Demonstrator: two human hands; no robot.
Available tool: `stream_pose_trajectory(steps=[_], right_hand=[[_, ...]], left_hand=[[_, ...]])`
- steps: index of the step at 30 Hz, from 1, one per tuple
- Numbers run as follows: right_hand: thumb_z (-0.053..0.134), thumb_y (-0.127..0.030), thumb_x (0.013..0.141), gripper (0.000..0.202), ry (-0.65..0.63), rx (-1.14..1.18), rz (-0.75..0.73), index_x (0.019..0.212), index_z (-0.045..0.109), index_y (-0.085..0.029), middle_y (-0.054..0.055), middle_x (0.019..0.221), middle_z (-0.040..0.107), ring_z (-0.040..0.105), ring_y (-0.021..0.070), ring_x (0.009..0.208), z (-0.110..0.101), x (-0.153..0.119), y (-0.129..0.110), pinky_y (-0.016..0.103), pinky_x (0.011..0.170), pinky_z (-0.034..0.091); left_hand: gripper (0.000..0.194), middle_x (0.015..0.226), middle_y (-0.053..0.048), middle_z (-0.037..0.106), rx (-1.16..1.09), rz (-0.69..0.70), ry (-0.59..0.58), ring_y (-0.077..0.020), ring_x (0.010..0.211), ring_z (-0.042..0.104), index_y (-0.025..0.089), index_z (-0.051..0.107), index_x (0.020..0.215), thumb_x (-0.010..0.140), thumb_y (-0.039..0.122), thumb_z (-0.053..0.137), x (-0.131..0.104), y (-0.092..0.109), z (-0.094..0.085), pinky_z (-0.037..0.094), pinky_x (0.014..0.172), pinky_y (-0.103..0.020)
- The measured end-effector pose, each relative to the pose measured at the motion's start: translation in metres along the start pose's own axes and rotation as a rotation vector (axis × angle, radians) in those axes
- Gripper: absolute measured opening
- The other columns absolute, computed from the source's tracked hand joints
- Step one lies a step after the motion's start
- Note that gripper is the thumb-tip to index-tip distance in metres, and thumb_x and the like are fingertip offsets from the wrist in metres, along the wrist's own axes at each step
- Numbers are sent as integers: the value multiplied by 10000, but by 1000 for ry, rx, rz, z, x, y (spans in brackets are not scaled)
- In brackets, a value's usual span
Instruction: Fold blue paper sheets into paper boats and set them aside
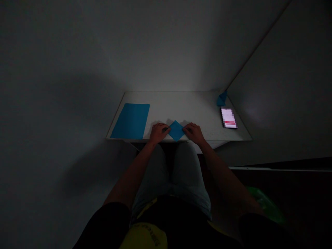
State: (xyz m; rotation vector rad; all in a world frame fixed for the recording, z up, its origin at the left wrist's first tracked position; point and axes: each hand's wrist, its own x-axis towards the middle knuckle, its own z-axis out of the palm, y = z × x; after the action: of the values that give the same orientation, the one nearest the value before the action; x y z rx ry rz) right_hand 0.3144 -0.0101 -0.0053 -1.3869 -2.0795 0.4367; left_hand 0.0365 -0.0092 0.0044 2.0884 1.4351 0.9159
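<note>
A small blue piece of folded paper [176, 131], diamond-shaped, lies flat near the front edge of the white table [172, 103]. On its left corner the fingers of my left hand [158, 132] are pinched. The opposite corner is gripped by my right hand [195, 132], thumb and fingers pressed together. One point of the diamond faces away from me and another faces me at the table edge. Fingertips of both hands partly cover the side corners.
Larger blue sheets or a sheet of paper [131, 121] rest at the table's left. A lit phone [228, 118] lies at the right, with a folded blue paper shape [222, 99] behind it. Walls border the table's back and right. Something green [264, 204] is on the dark floor.
</note>
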Motion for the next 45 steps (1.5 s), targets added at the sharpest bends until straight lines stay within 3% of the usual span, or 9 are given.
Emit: stream_pose_trajectory(steps=[6, 14, 19, 21, 26, 30, 35, 40, 45], right_hand=[[593, -346, 1049, 380, 6, -52, 0, 1391, 722, -242, 131, 1197, 740, 682, 297, 1072, 2, 1, -11, 433, 933, 515], [546, -393, 1088, 407, -113, -199, -148, 1454, 711, -328, 79, 1493, 693, 591, 366, 1285, 2, -4, -18, 541, 1034, 441], [726, -627, 950, 740, -187, -209, -232, 1594, 578, -294, 112, 1601, 606, 550, 401, 1366, -8, -20, -18, 559, 1105, 392], [766, -585, 923, 754, -214, -204, -249, 1594, 576, -300, 113, 1603, 604, 550, 397, 1372, -13, -29, -17, 551, 1098, 390], [623, -322, 999, 371, -214, -21, -178, 1340, 768, -313, 90, 1378, 765, 654, 324, 1234, -17, -40, -16, 516, 1035, 432], [602, -493, 998, 351, -92, 317, 21, 1177, 786, -254, 65, 996, 801, 707, 250, 899, -16, -23, -16, 416, 868, 529], [710, -750, 829, 568, 56, 638, 164, 1099, 686, -251, -6, 810, 670, 637, 193, 737, -11, 9, -17, 337, 701, 552], [706, -761, 786, 529, 122, 707, 193, 936, 605, -264, -7, 774, 628, 602, 188, 705, -3, 18, -14, 339, 665, 546], [623, -650, 830, 398, 89, 702, 235, 931, 594, -265, 6, 790, 644, 635, 204, 729, 1, 15, -6, 380, 741, 566]], left_hand=[[346, 1056, -61, 781, -13, -57, 43, -254, 977, 705, 270, 759, 1284, 939, 276, 764, -2, 2, -1, 469, 1064, -439], [409, 1507, -57, 683, 115, 143, -139, -304, 1432, 543, 340, 725, 1402, 1039, 241, 565, -4, 9, -3, 363, 1219, -527], [760, 1634, -83, 574, 110, 262, -262, -367, 1553, 449, 337, 622, 1536, 837, 517, 860, -21, 10, -9, 254, 1311, -557], [768, 1636, -78, 572, 107, 280, -279, -359, 1560, 449, 345, 627, 1532, 819, 481, 878, -31, 9, -11, 251, 1320, -550], [374, 1394, -52, 754, 18, 215, -233, -291, 1370, 636, 331, 783, 1299, 960, 236, 655, -41, 7, -12, 429, 1217, -531], [262, 1149, -89, 810, -146, 62, -80, -264, 1071, 736, 252, 806, 1176, 991, 343, 645, -23, 14, -8, 579, 998, -427], [385, 1081, -44, 784, -408, -81, 70, -176, 822, 709, 222, 716, 1281, 971, 447, 677, 5, 24, -2, 574, 779, -303], [278, 890, -27, 759, -482, -165, -2, -160, 725, 689, 196, 763, 1128, 938, 369, 656, 8, 22, 6, 564, 729, -293], [246, 938, -60, 789, -491, -157, -101, -203, 835, 729, 197, 800, 1022, 884, 386, 725, 6, 15, 14, 586, 815, -339]])
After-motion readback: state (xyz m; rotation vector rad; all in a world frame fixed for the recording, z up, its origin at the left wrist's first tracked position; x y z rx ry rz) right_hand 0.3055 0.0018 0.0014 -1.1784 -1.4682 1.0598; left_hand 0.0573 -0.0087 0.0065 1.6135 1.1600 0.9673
